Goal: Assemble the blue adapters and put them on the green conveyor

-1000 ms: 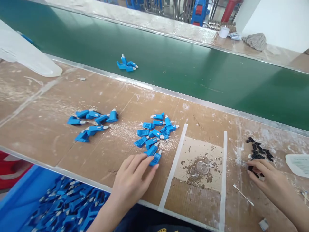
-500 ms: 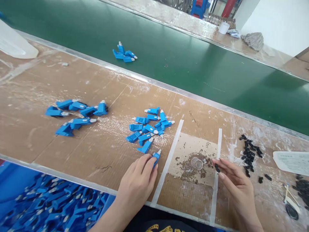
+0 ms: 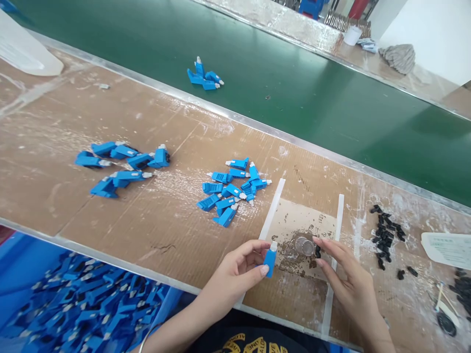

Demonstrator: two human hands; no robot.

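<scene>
A blue part with a pale tip [image 3: 270,261] is held between the thumb and fingers of my left hand [image 3: 245,267], tip pointing up. My right hand [image 3: 344,269] pinches a small black piece [image 3: 318,252] beside a small clear round dish [image 3: 304,246]. That dish sits on a wet, stained cardboard sheet [image 3: 294,215] between two white tape strips. Left of the sheet lies a loose group of blue parts [image 3: 231,190]. A scattered pile of black pieces [image 3: 385,238] is to the right of my right hand.
Another blue group [image 3: 123,164] lies farther left. Several blue parts [image 3: 204,77] rest on the green belt [image 3: 294,93]. A blue bin [image 3: 14,250] full of blue parts stands at the lower left. White containers are at both sides; swabs [image 3: 440,296] lie lower right.
My left hand has lifted the blue part off the table and brought it right, turned upright. My right hand has moved slightly left with the black piece, nearer the dish. The view has shifted a little.
</scene>
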